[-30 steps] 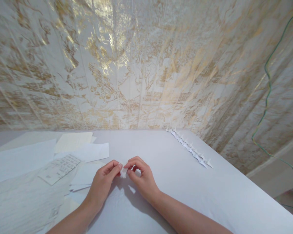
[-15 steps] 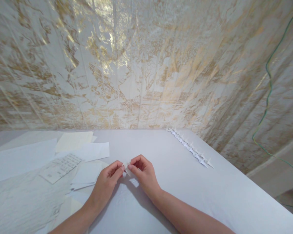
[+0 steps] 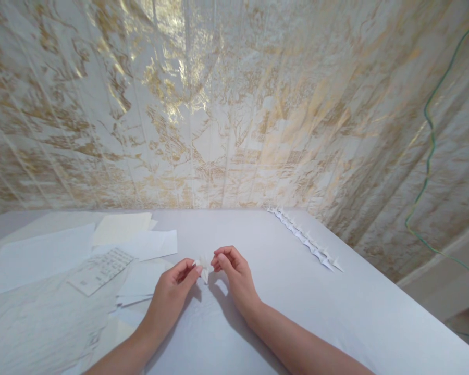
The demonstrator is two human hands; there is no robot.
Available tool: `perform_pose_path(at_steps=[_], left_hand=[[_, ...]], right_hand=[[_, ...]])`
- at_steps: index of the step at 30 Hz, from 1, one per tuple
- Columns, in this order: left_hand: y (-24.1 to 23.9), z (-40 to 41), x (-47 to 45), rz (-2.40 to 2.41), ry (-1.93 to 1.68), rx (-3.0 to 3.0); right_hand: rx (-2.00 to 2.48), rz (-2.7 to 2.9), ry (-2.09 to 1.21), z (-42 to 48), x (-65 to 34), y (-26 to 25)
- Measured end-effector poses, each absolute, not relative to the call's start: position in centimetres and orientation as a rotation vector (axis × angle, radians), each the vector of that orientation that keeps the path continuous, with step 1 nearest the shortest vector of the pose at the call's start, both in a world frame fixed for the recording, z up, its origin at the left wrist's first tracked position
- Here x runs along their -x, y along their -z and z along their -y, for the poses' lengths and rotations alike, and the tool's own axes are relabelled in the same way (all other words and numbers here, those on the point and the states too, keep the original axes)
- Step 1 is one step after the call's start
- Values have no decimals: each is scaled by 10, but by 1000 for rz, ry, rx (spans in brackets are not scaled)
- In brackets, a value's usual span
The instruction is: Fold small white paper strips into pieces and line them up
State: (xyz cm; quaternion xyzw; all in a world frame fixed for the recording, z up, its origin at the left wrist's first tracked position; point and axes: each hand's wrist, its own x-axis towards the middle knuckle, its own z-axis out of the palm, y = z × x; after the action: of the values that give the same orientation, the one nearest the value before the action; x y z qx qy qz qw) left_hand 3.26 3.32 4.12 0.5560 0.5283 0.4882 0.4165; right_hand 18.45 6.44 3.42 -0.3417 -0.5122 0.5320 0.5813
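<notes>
Between finger and thumb of my left hand (image 3: 180, 281) is a small white origami figure (image 3: 204, 270) with pointed tips, held just above the table. It resembles a folded paper crane, though its fine shape is too small to make out. My right hand (image 3: 232, 271) is close to its right side, fingers loosely curled and slightly apart. Nothing shows in that hand, and its fingertips appear just clear of the paper. Farther off to the right, similar white folded paper figures (image 3: 307, 240) stand in a long slanting line.
Loose paper sheets (image 3: 39, 255) cover the table's left side, with a printed sheet (image 3: 101, 271) and a stack of small white papers (image 3: 138, 281) among them. The white table (image 3: 316, 323) meets a gold-patterned wall covering (image 3: 219, 130). A green cord (image 3: 430, 151) hangs at right.
My right hand has let go of the origami figure and drawn slightly to the right. The left hand keeps its pinch, and more of the figure's points now show.
</notes>
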Motion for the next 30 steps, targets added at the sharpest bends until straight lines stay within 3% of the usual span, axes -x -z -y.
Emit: perform_pose_path(at_steps=[13,30], left_hand=[[-44,-34,-34,-1317,-1273,-1410],[-43,-34,-36,-1344,-1402,-1422]], right_hand=[[967,1362,-1190,-59,-183,-33],[769,1186,-1235,-60,-179,-26]])
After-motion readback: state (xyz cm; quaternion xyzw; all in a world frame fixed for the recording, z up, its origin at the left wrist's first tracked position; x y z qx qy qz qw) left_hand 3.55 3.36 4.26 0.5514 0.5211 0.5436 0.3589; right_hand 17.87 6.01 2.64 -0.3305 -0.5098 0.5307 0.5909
